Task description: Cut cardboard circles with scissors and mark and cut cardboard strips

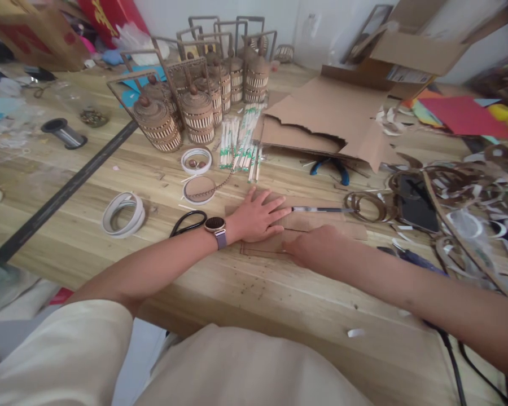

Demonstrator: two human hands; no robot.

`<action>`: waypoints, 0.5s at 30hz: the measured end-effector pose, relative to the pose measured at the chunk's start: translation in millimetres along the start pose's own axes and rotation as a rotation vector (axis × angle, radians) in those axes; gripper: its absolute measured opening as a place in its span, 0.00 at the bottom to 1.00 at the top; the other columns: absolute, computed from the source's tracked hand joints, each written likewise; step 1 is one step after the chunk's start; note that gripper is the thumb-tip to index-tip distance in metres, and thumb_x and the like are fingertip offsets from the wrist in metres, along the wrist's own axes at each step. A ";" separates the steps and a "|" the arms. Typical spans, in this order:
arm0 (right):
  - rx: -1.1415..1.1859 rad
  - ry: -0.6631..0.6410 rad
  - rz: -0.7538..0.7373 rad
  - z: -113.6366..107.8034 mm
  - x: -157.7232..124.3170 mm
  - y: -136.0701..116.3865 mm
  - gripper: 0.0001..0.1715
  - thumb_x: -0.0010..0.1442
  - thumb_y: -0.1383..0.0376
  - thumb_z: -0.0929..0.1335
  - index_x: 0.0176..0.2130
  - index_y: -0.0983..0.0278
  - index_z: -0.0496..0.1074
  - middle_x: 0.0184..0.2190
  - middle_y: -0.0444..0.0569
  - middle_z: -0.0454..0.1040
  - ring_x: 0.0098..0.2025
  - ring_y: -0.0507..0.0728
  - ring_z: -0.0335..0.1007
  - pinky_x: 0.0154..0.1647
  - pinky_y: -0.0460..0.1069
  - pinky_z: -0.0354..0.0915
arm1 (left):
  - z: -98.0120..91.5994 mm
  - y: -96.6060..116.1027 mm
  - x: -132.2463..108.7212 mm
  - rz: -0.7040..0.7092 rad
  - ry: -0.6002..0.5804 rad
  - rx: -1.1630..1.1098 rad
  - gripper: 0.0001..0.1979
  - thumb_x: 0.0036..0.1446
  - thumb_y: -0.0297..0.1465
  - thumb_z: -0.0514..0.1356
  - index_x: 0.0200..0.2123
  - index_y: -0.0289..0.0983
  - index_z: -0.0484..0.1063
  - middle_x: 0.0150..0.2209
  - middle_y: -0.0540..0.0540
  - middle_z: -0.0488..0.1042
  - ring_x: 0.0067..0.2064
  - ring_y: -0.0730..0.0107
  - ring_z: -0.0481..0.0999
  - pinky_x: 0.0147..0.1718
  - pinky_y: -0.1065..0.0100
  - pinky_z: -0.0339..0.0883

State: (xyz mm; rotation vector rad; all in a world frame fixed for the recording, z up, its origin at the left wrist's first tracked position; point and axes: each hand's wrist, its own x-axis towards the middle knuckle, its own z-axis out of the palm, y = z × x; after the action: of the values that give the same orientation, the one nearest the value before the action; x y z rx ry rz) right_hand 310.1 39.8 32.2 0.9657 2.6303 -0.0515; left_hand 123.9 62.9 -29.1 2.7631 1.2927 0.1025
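Note:
My left hand (260, 217) lies flat with its fingers spread, pressing on a piece of brown cardboard (351, 229) on the wooden table. Close by on the right, my right hand (309, 246) is closed at the cardboard's near part, its fingertips at the front strip; most of its fingers are hidden. A dark line or gap runs through the cardboard between the two hands. Just beyond them, a pen (322, 210) lies across the cardboard. Black-handled scissors (188, 221) sit beside my left wrist, partly under it.
Several lidded bamboo baskets (198, 115) with tall handles stand at the back. Paper-wrapped sticks (239, 138), tape rolls (123, 214) and a large cardboard sheet (322, 110) lie ahead. Blue-handled pliers (330, 168) rest near it. Brown strips (461, 186) and a phone (417, 202) crowd the right.

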 end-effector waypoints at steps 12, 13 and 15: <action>-0.142 -0.075 -0.243 -25.3 30.4 -44.9 0.16 0.68 0.75 0.62 0.46 0.68 0.78 0.35 0.61 0.83 0.41 0.65 0.82 0.39 0.53 0.72 | 6.0 -3.1 1.9 0.001 0.040 0.065 0.26 0.72 0.41 0.48 0.70 0.45 0.58 0.71 0.40 0.59 0.69 0.39 0.55 0.63 0.30 0.47; -0.146 -0.079 -0.246 -26.2 29.8 -44.7 0.17 0.67 0.77 0.62 0.46 0.69 0.78 0.37 0.61 0.83 0.42 0.65 0.82 0.39 0.53 0.72 | 5.5 -2.7 1.7 0.000 0.037 0.065 0.26 0.72 0.41 0.48 0.70 0.45 0.58 0.71 0.40 0.59 0.69 0.39 0.55 0.63 0.30 0.48; -0.145 -0.093 -0.248 -28.3 28.4 -44.5 0.19 0.65 0.78 0.62 0.48 0.69 0.78 0.39 0.63 0.83 0.42 0.66 0.82 0.38 0.54 0.73 | 4.1 -1.9 1.4 -0.001 0.027 0.058 0.26 0.72 0.40 0.48 0.70 0.45 0.58 0.71 0.40 0.58 0.69 0.39 0.55 0.63 0.30 0.48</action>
State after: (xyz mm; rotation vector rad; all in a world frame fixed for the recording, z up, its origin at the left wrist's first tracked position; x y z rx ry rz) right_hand 253.1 27.5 46.1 0.5729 2.6109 0.0338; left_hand 123.8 65.0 -33.3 2.8191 1.3244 0.1043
